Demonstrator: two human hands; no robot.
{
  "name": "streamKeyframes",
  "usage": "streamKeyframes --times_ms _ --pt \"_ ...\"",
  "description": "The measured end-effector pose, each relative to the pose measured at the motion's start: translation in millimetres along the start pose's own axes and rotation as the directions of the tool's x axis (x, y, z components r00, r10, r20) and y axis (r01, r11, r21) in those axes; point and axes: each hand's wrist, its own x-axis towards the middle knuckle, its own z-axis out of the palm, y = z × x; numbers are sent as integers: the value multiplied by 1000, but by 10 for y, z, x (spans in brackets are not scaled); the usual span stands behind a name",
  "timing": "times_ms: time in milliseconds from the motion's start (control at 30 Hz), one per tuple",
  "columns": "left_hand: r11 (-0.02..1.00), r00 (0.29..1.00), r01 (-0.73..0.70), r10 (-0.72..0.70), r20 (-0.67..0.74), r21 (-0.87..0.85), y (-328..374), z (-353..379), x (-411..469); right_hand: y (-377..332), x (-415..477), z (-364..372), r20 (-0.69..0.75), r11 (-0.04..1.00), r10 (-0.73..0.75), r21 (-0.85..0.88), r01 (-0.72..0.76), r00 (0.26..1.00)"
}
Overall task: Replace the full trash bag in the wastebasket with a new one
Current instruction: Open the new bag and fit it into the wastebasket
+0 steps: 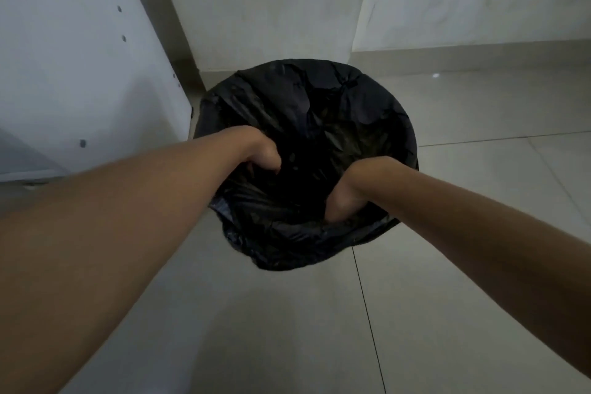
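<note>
A round wastebasket stands on the floor in a corner, wholly covered by a black trash bag (323, 105) whose edge drapes over the rim and hangs down the near side. Both my arms reach down into its mouth. My left hand (262, 153) is curled at the near-left inside of the bag, fingers closed on a fold of black plastic. My right hand (343, 198) is plunged deeper at the near-right, and its fingers are hidden by the plastic. The bag's inside is too dark to show any contents.
A white cabinet panel (80, 73) with small holes stands close on the left of the basket. White walls (271, 3) meet behind it. Pale floor tiles (463, 169) spread to the right and toward me.
</note>
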Motion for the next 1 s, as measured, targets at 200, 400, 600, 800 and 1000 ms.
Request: streamKeyframes --times_ms 200,400,600,800,1000 --pt "996 984 85 -84 -157 2 146 -62 543 -12 -29 -29 69 994 -94 -45 97 993" --pt "984 984 -86 59 166 158 346 51 810 -20 161 -491 -309 953 -183 -288 91 933" --pt "760 1000 28 -24 15 -649 368 26 1000 91 232 -384 -58 889 -23 -458 -6 998" --pt "829 991 -61 -17 -134 -556 634 210 1182 54 274 -377 -139 988 -41 -152 19 989" --pt "975 995 -79 65 75 207 524 143 1036 264 378 -754 -228 970 -11 235 66 974"
